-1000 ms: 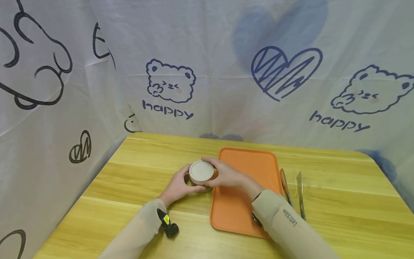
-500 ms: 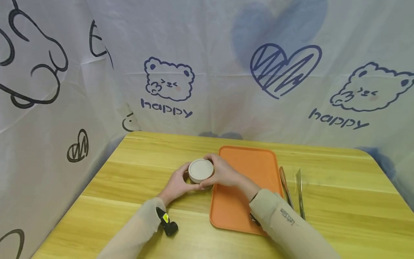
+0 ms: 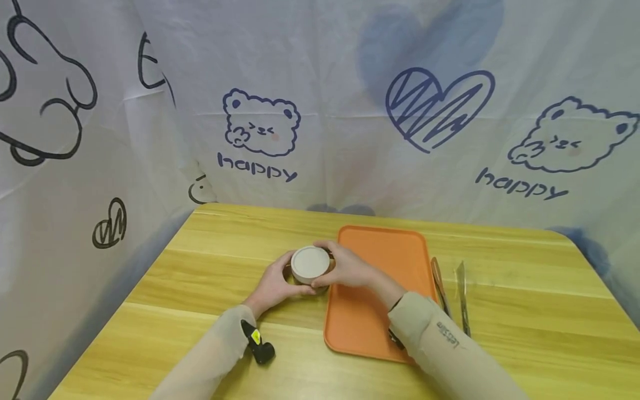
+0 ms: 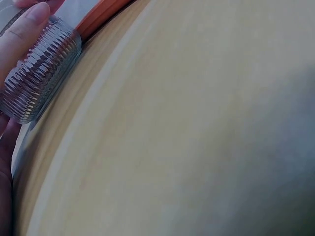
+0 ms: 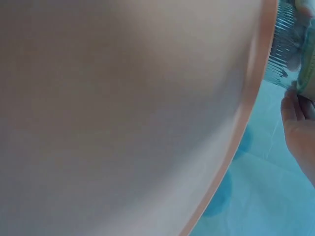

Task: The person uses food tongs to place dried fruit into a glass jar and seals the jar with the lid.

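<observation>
A clear ribbed glass jar (image 4: 44, 71) with a round off-white lid (image 3: 310, 262) stands upright left of the orange tray (image 3: 372, 339). My left hand (image 3: 272, 286) grips the jar's side, its thumb toward me and fingers curving behind. From the other side, my right hand (image 3: 347, 270) holds the lid's rim between thumb and fingers. The lid sits on top of the jar, hiding most of the glass in the head view. In the left wrist view a thumb (image 4: 22, 37) lies across the upper part of the jar.
To the right of the tray lie a tool with a brown handle (image 3: 436, 275) and a shiny metal utensil (image 3: 463, 300). My right forearm (image 3: 440, 339) crosses the tray's near right corner. A printed cloth (image 3: 345, 161) hangs behind the wooden table (image 3: 240, 233).
My right hand's fingers shift slightly around the lid's rim, while the left hand stays on the jar. The jar keeps its place beside the tray.
</observation>
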Demonstrator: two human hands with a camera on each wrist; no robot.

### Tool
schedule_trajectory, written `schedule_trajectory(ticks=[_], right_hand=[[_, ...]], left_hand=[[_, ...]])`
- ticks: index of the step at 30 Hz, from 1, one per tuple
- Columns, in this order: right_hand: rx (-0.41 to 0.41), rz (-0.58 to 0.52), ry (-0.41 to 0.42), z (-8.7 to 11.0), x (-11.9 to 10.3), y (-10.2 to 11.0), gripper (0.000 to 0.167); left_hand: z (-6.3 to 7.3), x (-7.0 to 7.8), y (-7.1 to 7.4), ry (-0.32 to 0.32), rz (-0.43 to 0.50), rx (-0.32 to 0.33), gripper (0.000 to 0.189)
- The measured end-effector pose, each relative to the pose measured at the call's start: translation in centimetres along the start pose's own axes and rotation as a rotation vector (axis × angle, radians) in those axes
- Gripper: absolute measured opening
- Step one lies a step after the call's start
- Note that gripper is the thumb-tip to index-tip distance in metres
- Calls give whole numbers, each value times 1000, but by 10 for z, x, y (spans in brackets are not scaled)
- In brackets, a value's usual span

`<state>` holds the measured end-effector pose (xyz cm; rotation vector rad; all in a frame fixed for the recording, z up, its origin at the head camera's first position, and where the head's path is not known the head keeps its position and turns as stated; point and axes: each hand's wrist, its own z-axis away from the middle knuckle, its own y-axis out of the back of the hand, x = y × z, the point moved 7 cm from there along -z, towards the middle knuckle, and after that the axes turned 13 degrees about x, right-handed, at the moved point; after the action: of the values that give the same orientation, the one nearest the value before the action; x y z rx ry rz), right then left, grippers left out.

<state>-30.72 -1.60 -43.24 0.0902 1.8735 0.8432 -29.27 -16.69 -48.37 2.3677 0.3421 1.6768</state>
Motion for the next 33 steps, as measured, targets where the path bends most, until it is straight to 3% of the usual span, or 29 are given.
schedule_trajectory(ticks=[9, 16, 22, 33], right_hand=[[-46, 21, 40, 2, -1, -3, 88], [14, 12, -14, 4, 1, 0, 94], [-6, 40, 16, 4, -5, 1, 88], [19, 110, 11, 5, -6, 3, 91]], left_hand=[[1, 0, -1, -9, 15, -19, 87], [0, 2, -1, -14, -23, -10, 84], [0, 2, -2, 1, 28, -31, 84], [-2, 2, 0, -9, 5, -22, 86]])
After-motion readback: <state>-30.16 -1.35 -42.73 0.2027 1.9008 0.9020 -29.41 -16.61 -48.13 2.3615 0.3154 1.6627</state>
